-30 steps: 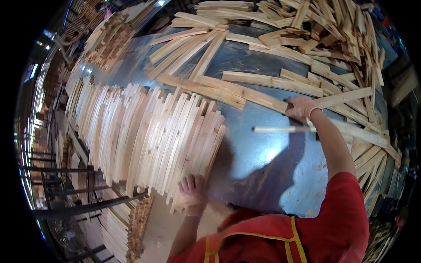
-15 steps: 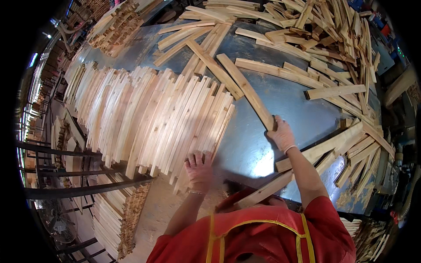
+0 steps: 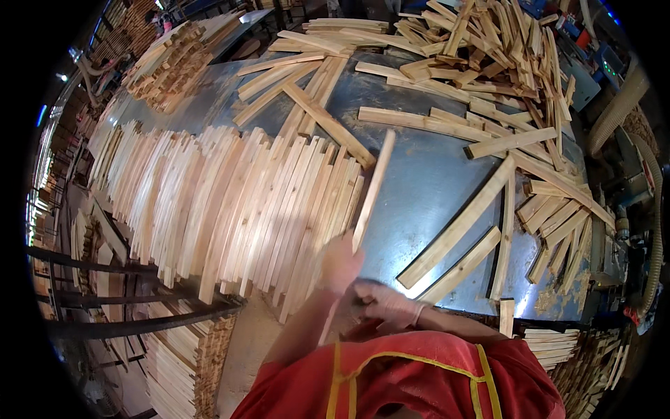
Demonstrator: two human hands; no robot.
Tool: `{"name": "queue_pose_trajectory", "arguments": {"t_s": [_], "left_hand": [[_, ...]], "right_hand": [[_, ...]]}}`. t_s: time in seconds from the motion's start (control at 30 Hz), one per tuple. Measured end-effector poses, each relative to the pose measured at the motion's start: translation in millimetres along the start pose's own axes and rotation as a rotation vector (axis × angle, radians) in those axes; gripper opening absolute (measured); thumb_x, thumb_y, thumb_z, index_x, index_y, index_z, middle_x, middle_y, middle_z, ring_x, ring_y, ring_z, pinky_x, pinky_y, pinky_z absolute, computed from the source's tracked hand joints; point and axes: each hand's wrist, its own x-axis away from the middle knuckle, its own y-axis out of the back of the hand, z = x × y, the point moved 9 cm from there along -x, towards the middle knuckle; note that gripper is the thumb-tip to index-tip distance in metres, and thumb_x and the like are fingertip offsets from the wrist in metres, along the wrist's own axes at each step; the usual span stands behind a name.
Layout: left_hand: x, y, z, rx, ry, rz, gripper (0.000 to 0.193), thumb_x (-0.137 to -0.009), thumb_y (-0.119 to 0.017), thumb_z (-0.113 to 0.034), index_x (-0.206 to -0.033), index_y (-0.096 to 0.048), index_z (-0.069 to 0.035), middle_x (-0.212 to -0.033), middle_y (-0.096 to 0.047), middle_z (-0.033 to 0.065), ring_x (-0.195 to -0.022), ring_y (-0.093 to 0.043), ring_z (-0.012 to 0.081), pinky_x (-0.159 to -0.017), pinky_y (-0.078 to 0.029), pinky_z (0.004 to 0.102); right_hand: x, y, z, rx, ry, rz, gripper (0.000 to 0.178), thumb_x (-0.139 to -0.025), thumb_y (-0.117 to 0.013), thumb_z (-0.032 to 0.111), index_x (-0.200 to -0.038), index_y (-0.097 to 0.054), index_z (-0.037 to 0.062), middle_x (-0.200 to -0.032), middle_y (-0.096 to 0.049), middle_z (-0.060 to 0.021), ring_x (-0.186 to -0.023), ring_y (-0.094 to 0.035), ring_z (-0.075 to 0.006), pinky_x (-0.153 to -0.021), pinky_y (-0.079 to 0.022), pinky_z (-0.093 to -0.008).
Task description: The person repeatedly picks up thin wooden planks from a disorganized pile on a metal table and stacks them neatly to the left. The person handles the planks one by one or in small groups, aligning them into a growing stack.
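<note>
My left hand (image 3: pixel 342 262) is closed around a long wooden strip (image 3: pixel 374 188) whose narrow edge faces up. The strip slants beside the right end of a row of wooden strips (image 3: pixel 251 209) laid side by side; whether it touches the row I cannot tell. Its near end runs past my left hand toward my body. Just right of that end, close to the red apron (image 3: pixel 419 356), is my right hand (image 3: pixel 392 306); its fingers are blurred by motion.
The metal table (image 3: pixel 419 167) carries loose wooden strips (image 3: pixel 460 222) on its right side. A tangled heap of strips (image 3: pixel 488 56) lies at the far right, a stack of wood (image 3: pixel 171 66) at the far left. Dark metal bars (image 3: pixel 139 328) stick out at the lower left.
The wooden strip has passed from my right hand to my left and swung alongside the row. My right hand has come back left, near my body. Strips at the right lie differently.
</note>
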Motion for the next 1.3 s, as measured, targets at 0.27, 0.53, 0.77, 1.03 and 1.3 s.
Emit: {"name": "queue_pose_trajectory", "arguments": {"t_s": [0.27, 0.53, 0.77, 1.03, 1.3], "left_hand": [[40.0, -3.6, 19.2, -0.634, -0.145, -0.211, 0.058, -0.083, -0.07, -0.02, -0.139, -0.061, -0.007, -0.142, -0.054, 0.015, -0.132, -0.053, 0.0387, -0.11, -0.043, 0.0547], [23.6, -1.7, 11.7, -0.635, -0.161, -0.253, 0.053, -0.073, -0.068, -0.017, -0.126, -0.062, -0.011, -0.123, -0.059, 0.0133, -0.114, -0.056, 0.0364, -0.1, -0.045, 0.054], [19.2, 6.4, -2.7, -0.612, -0.212, -0.298, 0.049, -0.073, -0.065, -0.015, -0.121, -0.063, -0.007, -0.121, -0.06, 0.0151, -0.11, -0.058, 0.037, -0.097, -0.046, 0.0543], [36.2, -4.3, 15.5, -0.689, -0.207, -0.293, 0.051, -0.081, -0.067, -0.023, -0.131, -0.065, -0.012, -0.132, -0.061, 0.0158, -0.123, -0.057, 0.0389, -0.107, -0.043, 0.0573], [33.5, -19.8, 24.4, -0.748, -0.172, -0.178, 0.073, -0.087, -0.071, -0.045, -0.146, -0.058, -0.005, -0.148, -0.055, 0.0196, -0.139, -0.049, 0.0433, -0.119, -0.036, 0.0603]], "right_hand": [[-66.1, 273.7, -18.0, 0.339, -0.311, -0.551, 0.044, -0.09, -0.073, 0.034, -0.126, -0.067, 0.0092, -0.105, -0.071, -0.0163, -0.1, -0.07, -0.0351, -0.09, -0.055, -0.0438], [-270.2, 310.0, 31.0, 0.717, -0.203, -0.563, 0.057, -0.089, -0.073, 0.03, -0.139, -0.06, 0.0071, -0.134, -0.069, -0.0212, -0.13, -0.063, -0.0397, -0.109, -0.05, -0.0461], [-297.8, 334.0, -1.1, 0.524, -0.206, -0.554, 0.049, -0.084, -0.076, 0.022, -0.129, -0.069, 0.0054, -0.132, -0.067, -0.0296, -0.12, -0.067, -0.0472, -0.1, -0.057, -0.0508], [-96.2, 286.2, -3.7, -0.019, -0.304, -0.59, 0.048, -0.083, -0.08, 0.027, -0.125, -0.075, 0.0055, -0.098, -0.078, -0.0162, -0.088, -0.075, -0.0263, -0.082, -0.059, -0.0392], [33.4, 94.8, -91.2, -0.804, -0.365, -0.485, 0.056, -0.093, -0.085, 0.034, -0.13, -0.066, -0.0035, -0.113, -0.074, -0.0104, -0.102, -0.066, -0.0187, -0.085, -0.054, -0.0335]]}}
